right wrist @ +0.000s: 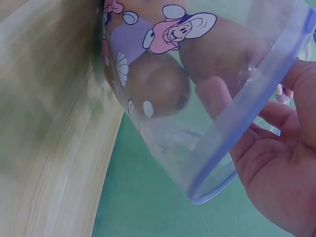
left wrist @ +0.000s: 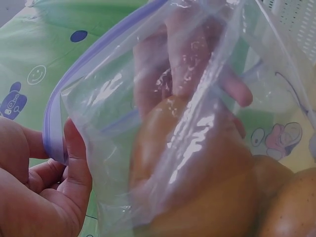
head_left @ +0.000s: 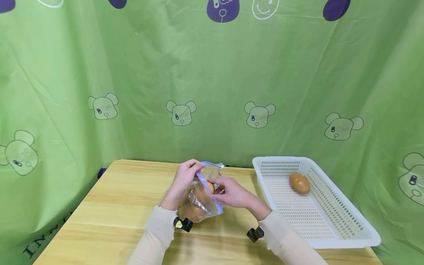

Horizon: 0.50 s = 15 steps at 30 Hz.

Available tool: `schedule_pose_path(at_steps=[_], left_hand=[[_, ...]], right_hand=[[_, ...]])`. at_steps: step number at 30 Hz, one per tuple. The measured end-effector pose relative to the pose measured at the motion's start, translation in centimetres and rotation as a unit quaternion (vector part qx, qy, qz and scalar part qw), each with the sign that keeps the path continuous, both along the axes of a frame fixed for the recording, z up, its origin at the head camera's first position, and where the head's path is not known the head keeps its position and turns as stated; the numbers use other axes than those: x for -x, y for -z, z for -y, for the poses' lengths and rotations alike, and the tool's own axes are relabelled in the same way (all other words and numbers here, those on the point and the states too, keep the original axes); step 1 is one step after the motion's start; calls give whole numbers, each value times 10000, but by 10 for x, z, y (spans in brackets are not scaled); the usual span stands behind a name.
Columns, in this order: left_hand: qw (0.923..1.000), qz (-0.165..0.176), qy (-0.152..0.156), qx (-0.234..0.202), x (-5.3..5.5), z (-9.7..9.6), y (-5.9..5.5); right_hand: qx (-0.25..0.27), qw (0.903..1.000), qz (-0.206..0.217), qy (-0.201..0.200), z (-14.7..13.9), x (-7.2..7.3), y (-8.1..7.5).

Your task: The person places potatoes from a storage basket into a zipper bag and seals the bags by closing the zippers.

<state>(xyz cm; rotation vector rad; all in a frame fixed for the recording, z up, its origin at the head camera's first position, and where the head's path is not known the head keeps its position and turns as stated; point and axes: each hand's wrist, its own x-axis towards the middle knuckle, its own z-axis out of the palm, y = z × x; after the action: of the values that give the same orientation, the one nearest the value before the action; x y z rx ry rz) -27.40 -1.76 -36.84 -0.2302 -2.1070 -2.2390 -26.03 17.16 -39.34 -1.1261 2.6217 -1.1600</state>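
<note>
Upright on the table stands a clear zip bag (head_left: 205,204) with a purple zip edge and printed cartoon figures. My left hand (head_left: 187,176) pinches its rim between thumb and fingers and keeps the mouth spread. Several smooth brown fruits, pear-like and finely speckled, lie in the bag, with one fruit (right wrist: 158,86) low down. My right hand (head_left: 233,191) reaches into the mouth, fingers around the uppermost brown pear (left wrist: 168,133). Through the plastic, in the left wrist view, the right fingers (left wrist: 182,64) come down onto this pear's top.
To the right stands a white perforated plastic basket (head_left: 331,241) with one more brown pear (head_left: 299,183) inside. The wooden table (head_left: 126,198) ends at a green curtain (head_left: 218,73) printed with bears. Small black cameras sit on both wrists.
</note>
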Motion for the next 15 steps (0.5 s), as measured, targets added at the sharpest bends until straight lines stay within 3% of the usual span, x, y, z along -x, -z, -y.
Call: schedule_pose_path(at_steps=[8,15], left_hand=[[9999,1,12,-116,0,1,1],[9999,23,-2,-124,0,0,0]], right_hand=[[185,9993,210,232,3,3,4],[37,9988,-265,409,4,6,7]])
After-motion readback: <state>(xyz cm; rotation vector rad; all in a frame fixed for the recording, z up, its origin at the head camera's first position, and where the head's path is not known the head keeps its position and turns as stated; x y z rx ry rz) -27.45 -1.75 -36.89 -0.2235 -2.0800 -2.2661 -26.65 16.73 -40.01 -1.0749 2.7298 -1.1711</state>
